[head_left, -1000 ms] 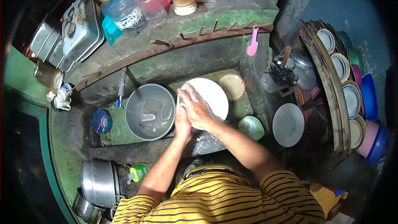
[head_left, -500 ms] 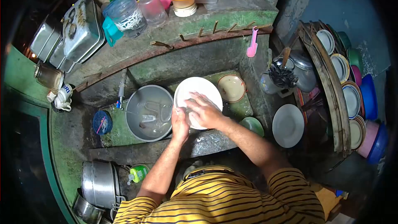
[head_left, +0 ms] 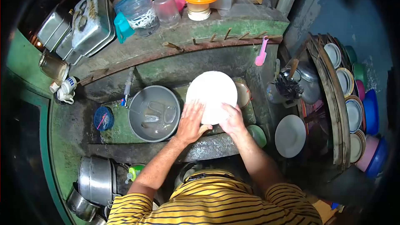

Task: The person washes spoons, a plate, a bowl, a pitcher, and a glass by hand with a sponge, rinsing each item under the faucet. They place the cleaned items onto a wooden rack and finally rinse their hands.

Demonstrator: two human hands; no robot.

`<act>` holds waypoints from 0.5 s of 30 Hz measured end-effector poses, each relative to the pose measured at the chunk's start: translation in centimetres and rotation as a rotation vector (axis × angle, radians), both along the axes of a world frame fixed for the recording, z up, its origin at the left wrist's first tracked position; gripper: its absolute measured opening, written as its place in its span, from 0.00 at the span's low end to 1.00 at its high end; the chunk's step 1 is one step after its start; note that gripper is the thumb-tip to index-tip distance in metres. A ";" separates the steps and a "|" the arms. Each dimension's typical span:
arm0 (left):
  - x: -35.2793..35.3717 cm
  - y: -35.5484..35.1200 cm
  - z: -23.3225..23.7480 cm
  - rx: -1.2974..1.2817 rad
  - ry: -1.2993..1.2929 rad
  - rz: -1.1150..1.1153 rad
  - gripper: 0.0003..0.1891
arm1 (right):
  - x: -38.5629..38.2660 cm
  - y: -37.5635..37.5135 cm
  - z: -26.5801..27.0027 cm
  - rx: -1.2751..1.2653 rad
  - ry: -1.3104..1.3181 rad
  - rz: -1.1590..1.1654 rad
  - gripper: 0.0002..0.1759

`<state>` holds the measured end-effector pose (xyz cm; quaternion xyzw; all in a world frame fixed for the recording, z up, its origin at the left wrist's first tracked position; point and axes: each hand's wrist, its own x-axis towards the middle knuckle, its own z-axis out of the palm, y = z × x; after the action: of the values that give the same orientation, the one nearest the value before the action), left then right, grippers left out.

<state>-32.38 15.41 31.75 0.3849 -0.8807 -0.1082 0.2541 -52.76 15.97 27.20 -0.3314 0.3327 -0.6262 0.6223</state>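
Observation:
A white plate is held over the sink, its face bright with glare. My left hand lies against the plate's lower left, fingers stretched over its surface and thumb pointing right. At the lower right edge, my right hand grips the rim, thumb on top and the other fingers mostly hidden. Left of the plate stands a grey basin with water and clear items in it. Partly behind the plate is a cream dish with a brown rim. A green bowl sits near my right wrist.
A white oval plate lies right of the sink. The dish rack stands farther right. A blue basket is left of the basin, near a tap. Metal pots are at lower left. Jars and pans line the back ledge.
The plate has turned slightly and appears farther right. My left hand has moved from its left edge onto its face. My right hand has moved from its face to the lower right rim.

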 end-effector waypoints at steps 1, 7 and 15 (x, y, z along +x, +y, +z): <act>0.1 -0.4 0.0 0.029 0.216 0.107 0.41 | -0.5 -0.2 1.2 -0.215 0.441 0.026 0.24; 1.0 -1.1 0.5 1.390 1.573 -0.088 0.31 | -2.5 0.4 -0.7 0.111 -0.343 0.314 0.29; 2.2 -0.2 -1.4 1.081 1.316 0.214 0.30 | -2.1 -2.6 0.6 0.272 0.442 -0.361 0.14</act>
<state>-30.18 15.19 30.35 0.3930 -0.3406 -0.6897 0.5039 -54.90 13.40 27.84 -0.3090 0.5941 -0.5891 0.4522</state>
